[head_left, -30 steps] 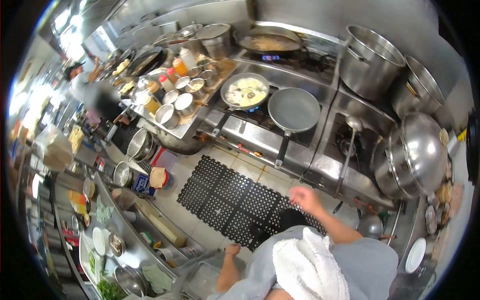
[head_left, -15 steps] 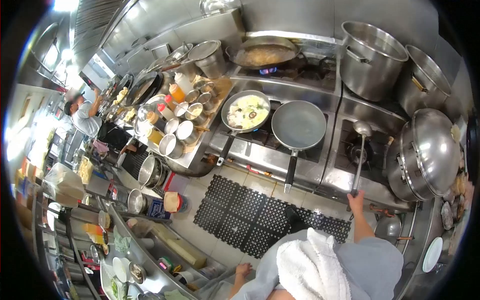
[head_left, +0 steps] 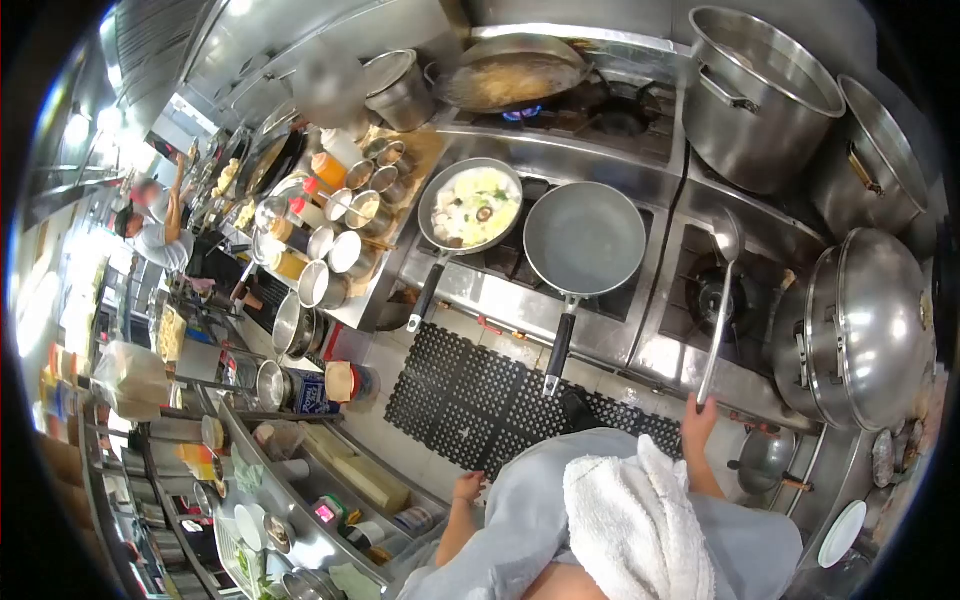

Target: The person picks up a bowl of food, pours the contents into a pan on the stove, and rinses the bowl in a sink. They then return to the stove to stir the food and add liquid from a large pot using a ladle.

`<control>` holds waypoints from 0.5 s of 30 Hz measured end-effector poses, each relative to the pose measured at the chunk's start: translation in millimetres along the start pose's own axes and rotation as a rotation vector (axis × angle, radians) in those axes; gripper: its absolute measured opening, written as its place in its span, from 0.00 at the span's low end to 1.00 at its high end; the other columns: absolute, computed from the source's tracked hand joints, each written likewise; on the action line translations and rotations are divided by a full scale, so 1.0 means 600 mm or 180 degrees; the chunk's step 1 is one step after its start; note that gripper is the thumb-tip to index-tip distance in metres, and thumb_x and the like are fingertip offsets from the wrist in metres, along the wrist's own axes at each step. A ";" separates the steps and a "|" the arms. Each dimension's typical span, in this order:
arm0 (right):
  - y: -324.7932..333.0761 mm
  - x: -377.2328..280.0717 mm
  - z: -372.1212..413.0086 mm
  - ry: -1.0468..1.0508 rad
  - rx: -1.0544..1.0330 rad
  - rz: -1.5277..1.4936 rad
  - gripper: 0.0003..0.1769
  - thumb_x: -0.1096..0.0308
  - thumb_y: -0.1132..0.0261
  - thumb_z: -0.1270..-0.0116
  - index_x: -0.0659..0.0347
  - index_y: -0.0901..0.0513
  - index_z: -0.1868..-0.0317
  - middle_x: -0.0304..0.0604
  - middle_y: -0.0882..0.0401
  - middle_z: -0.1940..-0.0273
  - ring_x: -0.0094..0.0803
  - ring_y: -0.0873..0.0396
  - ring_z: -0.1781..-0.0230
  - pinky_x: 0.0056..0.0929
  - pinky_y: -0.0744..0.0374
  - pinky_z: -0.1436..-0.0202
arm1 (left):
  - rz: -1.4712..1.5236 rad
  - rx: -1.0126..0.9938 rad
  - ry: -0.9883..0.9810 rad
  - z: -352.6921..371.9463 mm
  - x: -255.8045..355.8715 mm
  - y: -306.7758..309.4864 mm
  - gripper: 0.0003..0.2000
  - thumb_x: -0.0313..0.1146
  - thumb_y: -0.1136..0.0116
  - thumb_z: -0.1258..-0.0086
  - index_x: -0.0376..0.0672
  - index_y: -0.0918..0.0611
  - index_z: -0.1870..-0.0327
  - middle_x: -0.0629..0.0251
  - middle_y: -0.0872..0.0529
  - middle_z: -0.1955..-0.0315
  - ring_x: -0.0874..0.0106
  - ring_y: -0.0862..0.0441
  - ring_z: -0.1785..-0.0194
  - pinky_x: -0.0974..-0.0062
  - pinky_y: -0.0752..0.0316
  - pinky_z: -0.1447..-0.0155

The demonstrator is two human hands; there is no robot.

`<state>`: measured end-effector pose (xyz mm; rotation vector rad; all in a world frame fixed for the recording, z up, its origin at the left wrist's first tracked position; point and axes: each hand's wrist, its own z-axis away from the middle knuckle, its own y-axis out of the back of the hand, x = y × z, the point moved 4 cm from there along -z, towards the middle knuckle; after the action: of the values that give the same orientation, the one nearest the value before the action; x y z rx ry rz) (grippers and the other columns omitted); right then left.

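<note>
My right hand (head_left: 699, 424) is wrapped round the handle end of a long metal ladle (head_left: 714, 335). The ladle's bowl points away from me, over the burner grate of the right stove. My left hand (head_left: 469, 487) hangs low beside my apron, loosely open, with nothing visible in it. In front of me on the stove stands a grey frying pan (head_left: 585, 240) with nothing in it. Left of that pan, another frying pan (head_left: 437, 243) holds a pale yellow and white mix of food pieces with bits of green. Neither hand touches a pan.
Behind burns a flame under a wide wok (head_left: 512, 82) of brownish liquid. Large stockpots (head_left: 745, 130) and big domed metal lids (head_left: 880, 325) stand to the right. Sauce bottles (head_left: 328, 168) and small metal containers crowd the left counter. Black rubber mats (head_left: 470, 400) cover the floor. Another person (head_left: 165, 245) works far left.
My view has shifted, and the pans now appear a little further left. The ladle remains in my right hand, its bowl lower in view. My left hand appears higher and further left.
</note>
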<state>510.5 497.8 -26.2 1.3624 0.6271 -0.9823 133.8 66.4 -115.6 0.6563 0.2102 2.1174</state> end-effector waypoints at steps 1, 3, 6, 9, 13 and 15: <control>0.000 -0.019 0.013 -0.0078 -0.0179 -0.0218 0.11 0.67 0.38 0.36 0.66 0.27 0.68 0.43 0.29 0.82 0.30 0.29 0.83 0.31 0.30 0.78 | -0.0022 0.0010 0.0064 0.007 -0.001 0.002 0.11 0.39 0.45 0.32 0.45 0.16 0.56 0.70 0.14 0.64 0.75 0.19 0.66 0.77 0.26 0.67; 0.000 -0.075 0.052 -0.0279 -0.0525 -0.0630 0.10 0.67 0.39 0.34 0.64 0.28 0.69 0.37 0.31 0.84 0.23 0.32 0.88 0.26 0.34 0.84 | -0.0158 -0.0119 -0.0002 -0.001 0.007 0.001 0.11 0.40 0.45 0.32 0.45 0.17 0.55 0.71 0.14 0.65 0.76 0.19 0.68 0.77 0.26 0.67; -0.017 -0.123 0.060 -0.0306 -0.0895 -0.1180 0.09 0.69 0.38 0.34 0.63 0.28 0.69 0.34 0.32 0.85 0.19 0.36 0.92 0.22 0.37 0.91 | -0.0530 -0.0201 -0.0259 -0.032 0.031 -0.017 0.12 0.40 0.46 0.33 0.44 0.16 0.57 0.70 0.14 0.69 0.76 0.20 0.73 0.77 0.27 0.70; -0.028 -0.192 0.057 -0.0317 -0.1217 -0.1322 0.09 0.69 0.39 0.33 0.63 0.29 0.69 0.33 0.34 0.86 0.19 0.37 0.93 0.22 0.37 0.92 | -0.0336 -0.0201 -0.0542 -0.044 0.075 -0.030 0.10 0.36 0.46 0.32 0.40 0.16 0.59 0.68 0.15 0.70 0.77 0.22 0.75 0.78 0.27 0.71; -0.040 -0.241 0.031 -0.0233 -0.1452 -0.1311 0.10 0.70 0.39 0.33 0.62 0.30 0.70 0.33 0.34 0.86 0.19 0.38 0.94 0.22 0.38 0.93 | 0.0124 -0.0185 -0.0750 -0.017 0.135 -0.035 0.09 0.31 0.44 0.32 0.35 0.17 0.60 0.66 0.15 0.72 0.78 0.22 0.74 0.79 0.28 0.70; -0.044 -0.257 0.015 -0.0253 -0.1451 -0.1289 0.11 0.70 0.38 0.33 0.62 0.30 0.71 0.33 0.34 0.86 0.19 0.37 0.94 0.22 0.38 0.93 | 0.0232 0.0006 -0.0943 -0.017 0.136 -0.025 0.10 0.33 0.43 0.33 0.35 0.17 0.61 0.67 0.16 0.73 0.79 0.23 0.74 0.80 0.29 0.70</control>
<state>411.8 523.6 93.0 0.8040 1.0214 -1.1210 100.5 141.6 -99.5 0.9804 0.0244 2.0579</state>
